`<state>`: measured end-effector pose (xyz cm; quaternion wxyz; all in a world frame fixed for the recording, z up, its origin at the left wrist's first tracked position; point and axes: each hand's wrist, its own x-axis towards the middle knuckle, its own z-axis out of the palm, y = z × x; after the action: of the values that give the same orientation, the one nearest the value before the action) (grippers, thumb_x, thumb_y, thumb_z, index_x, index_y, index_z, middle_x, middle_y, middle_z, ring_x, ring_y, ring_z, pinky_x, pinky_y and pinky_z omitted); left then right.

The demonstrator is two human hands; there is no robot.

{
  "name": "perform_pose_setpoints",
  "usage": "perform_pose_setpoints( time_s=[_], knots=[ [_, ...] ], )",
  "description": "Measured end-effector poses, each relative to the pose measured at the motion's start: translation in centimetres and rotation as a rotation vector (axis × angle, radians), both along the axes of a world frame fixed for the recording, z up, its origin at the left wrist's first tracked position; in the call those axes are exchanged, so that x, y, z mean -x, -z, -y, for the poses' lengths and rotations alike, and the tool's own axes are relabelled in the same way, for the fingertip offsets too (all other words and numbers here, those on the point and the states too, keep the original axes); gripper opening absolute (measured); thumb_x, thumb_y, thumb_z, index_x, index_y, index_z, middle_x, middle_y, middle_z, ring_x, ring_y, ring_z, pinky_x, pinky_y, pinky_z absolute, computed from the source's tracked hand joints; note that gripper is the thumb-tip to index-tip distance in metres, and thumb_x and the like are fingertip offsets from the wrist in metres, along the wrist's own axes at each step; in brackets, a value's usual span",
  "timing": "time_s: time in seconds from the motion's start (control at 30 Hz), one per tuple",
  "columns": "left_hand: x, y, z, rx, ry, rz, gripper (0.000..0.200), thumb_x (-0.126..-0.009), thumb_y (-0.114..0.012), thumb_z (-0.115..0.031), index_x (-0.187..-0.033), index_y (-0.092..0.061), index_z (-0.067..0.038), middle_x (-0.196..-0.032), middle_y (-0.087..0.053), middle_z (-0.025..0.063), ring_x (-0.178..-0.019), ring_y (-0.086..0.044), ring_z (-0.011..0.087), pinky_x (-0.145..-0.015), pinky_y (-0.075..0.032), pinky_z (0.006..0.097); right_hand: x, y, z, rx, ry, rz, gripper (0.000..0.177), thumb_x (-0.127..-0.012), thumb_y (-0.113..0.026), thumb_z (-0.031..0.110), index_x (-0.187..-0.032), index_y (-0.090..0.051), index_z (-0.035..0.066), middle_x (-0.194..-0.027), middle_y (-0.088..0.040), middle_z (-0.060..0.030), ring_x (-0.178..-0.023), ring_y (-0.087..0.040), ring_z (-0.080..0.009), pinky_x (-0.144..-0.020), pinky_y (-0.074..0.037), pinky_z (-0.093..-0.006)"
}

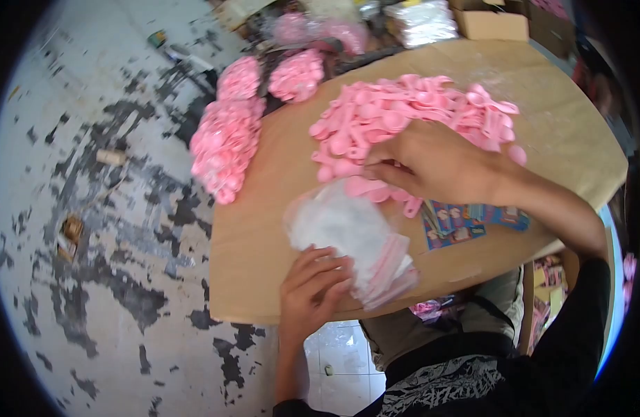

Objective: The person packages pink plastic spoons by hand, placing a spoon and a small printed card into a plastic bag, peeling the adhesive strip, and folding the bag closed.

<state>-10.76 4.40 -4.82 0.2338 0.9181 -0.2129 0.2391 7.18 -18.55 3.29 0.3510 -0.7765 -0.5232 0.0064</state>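
Observation:
My left hand (314, 283) rests with its fingers a little apart at the near-left edge of a stack of clear plastic zip bags (344, 226). The bags have pinkish strips along one end. Over the near side of a heap of pink plastic spoons (382, 111), my right hand (431, 161) is closed, thumb and fingers pinched together. What sits between those fingertips, if anything, is hidden against the pink. Printed blue cards (452, 226) lie below my right wrist, partly covered by the forearm.
Filled bags of pink spoons (226, 142) stand at the left edge of the brown-covered table (250, 278). Behind are a bundle of clear packaging (423, 24) and a cardboard box (497, 26). Another box with printed packs (549, 292) stands beside my lap.

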Motion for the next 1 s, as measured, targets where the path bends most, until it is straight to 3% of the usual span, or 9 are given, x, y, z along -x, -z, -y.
perform_pose_setpoints(
  time_s=[0.07,0.2,0.3,0.5,0.57,0.67,0.77,0.93,1.0],
  knots=[
    [-1.1,-1.5,2.2,0.439,0.074,-0.030,0.037,-0.086,-0.066,-0.020,-0.116,-0.060,0.002,-0.114,-0.064,0.0124,-0.111,-0.059,0.0278,-0.101,-0.042,0.0408,0.8,-1.0,1.2,-0.116,-0.080,-0.051,0.015,-0.089,-0.056,0.012,-0.095,-0.066,0.002,-0.067,-0.064,-0.0136,-0.060,-0.064,-0.0242,-0.057,-0.048,-0.0368],
    [-3.5,-4.7,6.2,1.139,0.162,-0.475,0.055,-0.097,-0.053,-0.029,-0.131,-0.041,0.011,-0.117,-0.060,0.0173,-0.110,-0.059,0.0269,-0.099,-0.043,0.0387,2.6,-1.3,2.6,-0.194,-0.205,-0.120,0.018,-0.090,-0.056,0.013,-0.097,-0.065,-0.001,-0.067,-0.064,-0.0133,-0.054,-0.059,-0.0196,-0.054,-0.046,-0.0327],
    [-6.8,-6.1,8.8,0.952,0.190,-0.439,0.053,-0.100,-0.047,-0.030,-0.134,-0.036,0.009,-0.115,-0.060,0.0163,-0.109,-0.059,0.0267,-0.097,-0.045,0.0376,2.6,-1.4,4.8,-0.143,-0.134,-0.160,0.021,-0.090,-0.059,0.018,-0.097,-0.067,0.000,-0.068,-0.064,-0.0130,-0.052,-0.057,-0.0210,-0.053,-0.045,-0.0321],
    [-12.4,-4.9,6.5,1.269,0.261,-0.711,0.043,-0.102,-0.041,-0.028,-0.133,-0.040,0.001,-0.114,-0.061,0.0193,-0.103,-0.063,0.0272,-0.087,-0.052,0.0377,-0.5,2.4,13.9,0.115,0.156,0.325,0.025,-0.085,-0.066,0.025,-0.100,-0.066,0.005,-0.092,-0.063,-0.0123,-0.082,-0.062,-0.0279,-0.077,-0.048,-0.0416],
    [-13.3,-3.6,5.2,1.350,0.216,-0.716,0.041,-0.101,-0.042,-0.027,-0.132,-0.040,0.001,-0.115,-0.061,0.0195,-0.103,-0.064,0.0277,-0.088,-0.054,0.0394,-1.0,2.6,15.6,0.394,0.225,0.271,0.027,-0.083,-0.068,0.022,-0.102,-0.064,0.004,-0.102,-0.060,-0.0142,-0.091,-0.061,-0.0295,-0.079,-0.049,-0.0399],
    [-13.3,-3.2,5.3,1.377,0.121,-0.590,0.039,-0.099,-0.049,-0.022,-0.131,-0.042,0.000,-0.116,-0.061,0.0203,-0.107,-0.062,0.0275,-0.092,-0.052,0.0399,-1.6,2.2,15.4,0.287,0.165,-0.159,0.024,-0.079,-0.073,0.017,-0.096,-0.066,0.003,-0.095,-0.064,-0.0133,-0.086,-0.064,-0.0248,-0.075,-0.051,-0.0364],
    [-13.0,-3.5,5.3,1.438,0.081,-0.534,0.039,-0.098,-0.053,-0.023,-0.128,-0.046,0.000,-0.117,-0.060,0.0203,-0.108,-0.062,0.0270,-0.092,-0.052,0.0398,-2.2,1.9,14.8,0.241,0.216,-0.304,0.017,-0.077,-0.075,0.010,-0.090,-0.067,0.001,-0.085,-0.068,-0.0120,-0.079,-0.066,-0.0204,-0.070,-0.052,-0.0328],
    [-12.8,-3.4,5.1,1.431,0.168,-0.506,0.032,-0.096,-0.056,-0.023,-0.117,-0.056,0.000,-0.112,-0.063,0.0180,-0.105,-0.063,0.0268,-0.091,-0.053,0.0406,-4.8,-0.2,12.3,0.236,0.143,-0.093,0.015,-0.088,-0.065,0.013,-0.085,-0.062,-0.001,-0.076,-0.066,-0.0114,-0.061,-0.061,-0.0163,-0.061,-0.047,-0.0316],
    [-12.8,-3.2,4.9,1.384,0.186,-0.475,0.027,-0.097,-0.055,-0.022,-0.114,-0.058,-0.001,-0.110,-0.065,0.0151,-0.106,-0.064,0.0276,-0.090,-0.054,0.0411,-4.8,-1.5,9.6,0.183,0.136,-0.220,0.015,-0.092,-0.061,0.015,-0.089,-0.059,0.000,-0.073,-0.063,-0.0118,-0.059,-0.058,-0.0167,-0.059,-0.046,-0.0324]
  ],
)
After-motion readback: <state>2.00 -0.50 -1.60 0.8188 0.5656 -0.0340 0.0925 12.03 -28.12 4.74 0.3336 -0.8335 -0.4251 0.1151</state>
